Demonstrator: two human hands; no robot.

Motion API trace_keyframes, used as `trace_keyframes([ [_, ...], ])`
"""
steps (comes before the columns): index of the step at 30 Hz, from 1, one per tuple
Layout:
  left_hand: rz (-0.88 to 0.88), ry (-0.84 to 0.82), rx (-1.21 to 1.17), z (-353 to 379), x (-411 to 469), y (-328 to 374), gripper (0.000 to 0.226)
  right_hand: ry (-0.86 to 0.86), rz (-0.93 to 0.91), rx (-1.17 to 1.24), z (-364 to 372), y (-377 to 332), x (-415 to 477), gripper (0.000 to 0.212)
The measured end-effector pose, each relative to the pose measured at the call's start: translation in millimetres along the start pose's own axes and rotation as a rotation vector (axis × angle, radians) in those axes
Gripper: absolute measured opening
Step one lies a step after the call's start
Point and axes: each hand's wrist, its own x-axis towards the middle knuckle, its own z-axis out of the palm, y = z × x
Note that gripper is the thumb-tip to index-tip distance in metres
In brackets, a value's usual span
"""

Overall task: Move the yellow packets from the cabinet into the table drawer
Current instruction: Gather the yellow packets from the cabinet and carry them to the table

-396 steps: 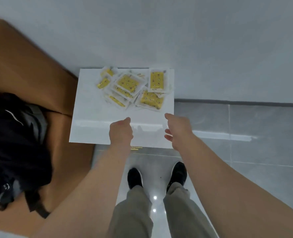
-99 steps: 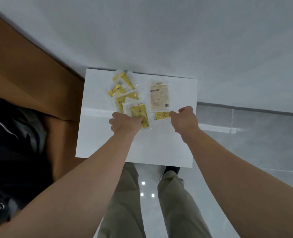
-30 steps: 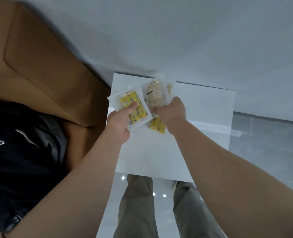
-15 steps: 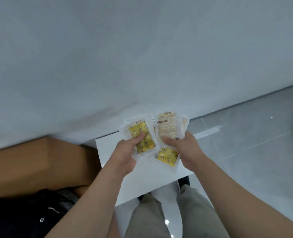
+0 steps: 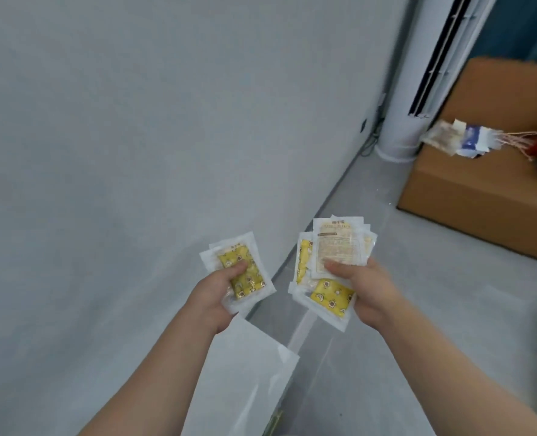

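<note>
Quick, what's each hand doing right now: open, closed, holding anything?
Left hand: grips a small stack of yellow packets, thumb on top.
Right hand: grips a larger fan of yellow packets, thumb on top.

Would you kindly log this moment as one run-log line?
left hand: grips yellow plastic packets | right hand: grips bigger fanned packet bundle | white cabinet top: below | drawer: unseen

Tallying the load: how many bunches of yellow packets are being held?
2: a small bunch in the left hand, a bigger fanned bunch in the right hand. Overlap hides single packets.
</note>
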Motion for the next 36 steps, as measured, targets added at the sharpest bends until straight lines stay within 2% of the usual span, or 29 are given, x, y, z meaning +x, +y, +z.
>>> trace_keyframes([
  [4, 0.007, -0.095, 0.110, 85.6, -21.4, -18.2, 0.015, 0.100, -0.063, 0.108, -67.4, -25.8, -21.6, 0.036],
  [7, 0.011, -0.133, 0.196, 145.6, -41.5, -44.8, 0.010, 0.138, -0.087, 0.163, -126.0, -37.7, -38.3, 0.040],
  [11, 0.018, -0.175, 0.272, 217.9, -66.8, -89.8, 0.015, 0.199, -0.123, 0.241, -207.9, -50.4, -60.8, 0.037],
  [17, -0.008, -0.270, 0.380, 321.0, -96.3, -168.6, 0.031, 0.284, -0.164, 0.331, -333.8, -62.2, -96.0, 0.044],
  [21, -0.062, -0.331, 0.485, 394.4, -119.8, -223.1, 0.018, 0.387, -0.200, 0.411, -417.3, -65.8, -119.9, 0.044],
  [24, -0.095, -0.403, 0.592, 449.4, -130.8, -263.4, 0.017, 0.457, -0.241, 0.484, -473.1, -64.0, -137.9, 0.040],
  [33, -0.208, -0.606, 0.872, 619.5, -144.3, -396.4, 0.037, 0.756, -0.286, 0.690, -635.1, -53.6, -179.1, 0.038],
  [36, -0.265, -0.692, 0.969, 680.3, -145.7, -450.4, 0.030, 0.883, -0.297, 0.759, -693.4, -52.8, -187.5, 0.038],
])
